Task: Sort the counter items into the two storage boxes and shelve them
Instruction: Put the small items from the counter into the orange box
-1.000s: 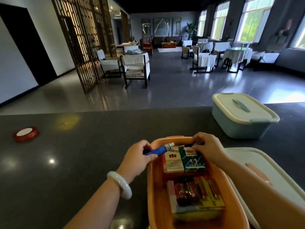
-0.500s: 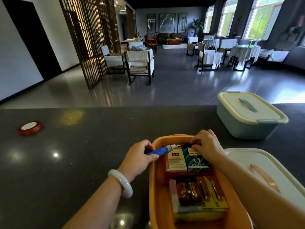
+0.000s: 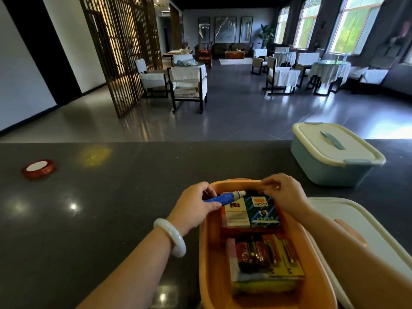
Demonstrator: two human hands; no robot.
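Readable print: "Golden" in white script on the green striped packet in the orange box; "AA" on the yellow battery pack nearer in the same box. Red characters on the white packet are too small to read.

Open orange box near centre on dark counter, packed with cartons and a battery pack. Left hand gripping a blue tube over the far rim; right hand curled, fingertips pinched above a green carton. Lidded teal box far right, loose lid right, red tape roll far left
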